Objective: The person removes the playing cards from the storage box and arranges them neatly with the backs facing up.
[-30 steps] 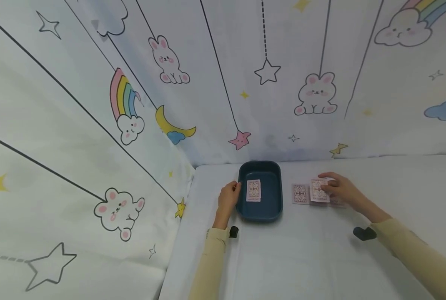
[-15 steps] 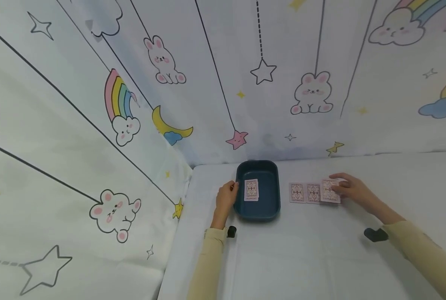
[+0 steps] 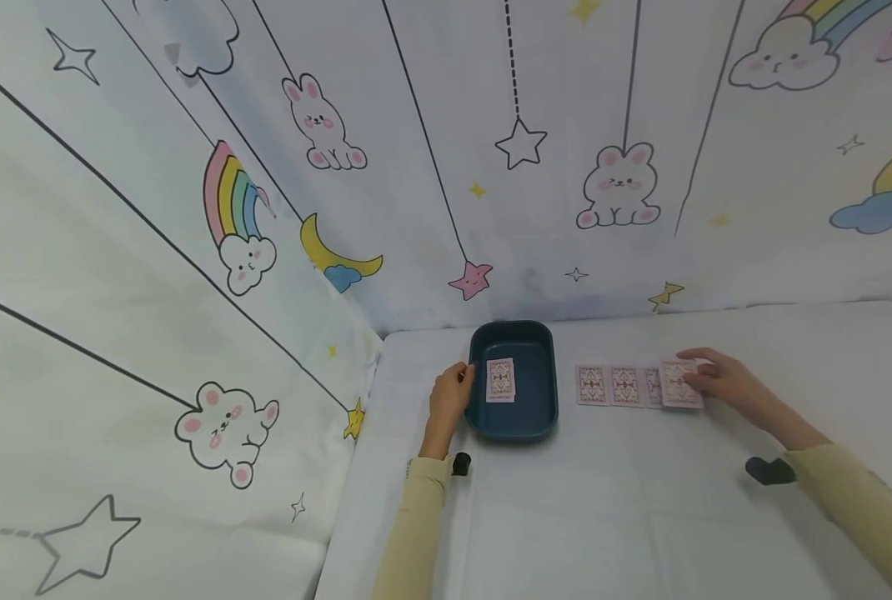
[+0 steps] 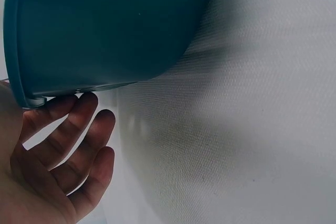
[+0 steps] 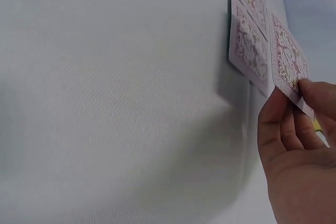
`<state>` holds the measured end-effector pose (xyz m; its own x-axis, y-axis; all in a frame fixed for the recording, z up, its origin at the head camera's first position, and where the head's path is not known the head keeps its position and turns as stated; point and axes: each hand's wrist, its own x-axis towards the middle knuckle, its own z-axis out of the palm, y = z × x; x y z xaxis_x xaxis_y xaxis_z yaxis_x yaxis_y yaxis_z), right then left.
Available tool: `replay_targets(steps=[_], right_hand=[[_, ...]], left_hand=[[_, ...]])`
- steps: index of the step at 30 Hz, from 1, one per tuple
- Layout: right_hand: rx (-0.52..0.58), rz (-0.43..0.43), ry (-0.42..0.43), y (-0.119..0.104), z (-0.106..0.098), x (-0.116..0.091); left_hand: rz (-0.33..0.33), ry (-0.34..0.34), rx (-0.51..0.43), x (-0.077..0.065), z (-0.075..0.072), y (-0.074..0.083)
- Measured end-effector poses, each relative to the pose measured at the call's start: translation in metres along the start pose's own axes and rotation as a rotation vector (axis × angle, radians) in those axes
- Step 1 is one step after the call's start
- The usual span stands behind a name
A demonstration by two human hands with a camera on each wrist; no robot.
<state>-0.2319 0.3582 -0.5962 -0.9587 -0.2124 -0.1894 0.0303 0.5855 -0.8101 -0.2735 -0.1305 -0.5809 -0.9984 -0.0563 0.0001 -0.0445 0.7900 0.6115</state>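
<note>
Card (image 3: 677,389) in right fingers (image 5: 271,124), now farther from tray (image 3: 536,400)

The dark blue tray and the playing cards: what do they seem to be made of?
Dark blue tray: probably plastic with a soft sheen, judging by its smooth, rounded, even-coloured wall. Playing cards: thin, flat, fairly matte-looking, with a reddish printed pattern, so likely paper or plastic; can't tell which.

I see one red-patterned card (image 3: 676,387) held raised over the right end of a row of similar cards (image 3: 624,386). Left of them stands the dark blue tray (image 3: 534,392), a patterned card (image 3: 500,380) lying inside.
</note>
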Motion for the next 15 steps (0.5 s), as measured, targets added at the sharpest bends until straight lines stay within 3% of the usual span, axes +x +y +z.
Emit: replay_targets(steps=[8, 15], right_hand=[[-0.028, 0.056, -0.024, 0.010, -0.007, -0.003], [-0.058, 0.054, -0.001, 0.022, -0.017, -0.006]], left_hand=[[-0.006, 0.001, -0.008, 0.000, 0.001, 0.000], [-0.002, -0.008, -0.008, 0.001, 0.000, 0.000]])
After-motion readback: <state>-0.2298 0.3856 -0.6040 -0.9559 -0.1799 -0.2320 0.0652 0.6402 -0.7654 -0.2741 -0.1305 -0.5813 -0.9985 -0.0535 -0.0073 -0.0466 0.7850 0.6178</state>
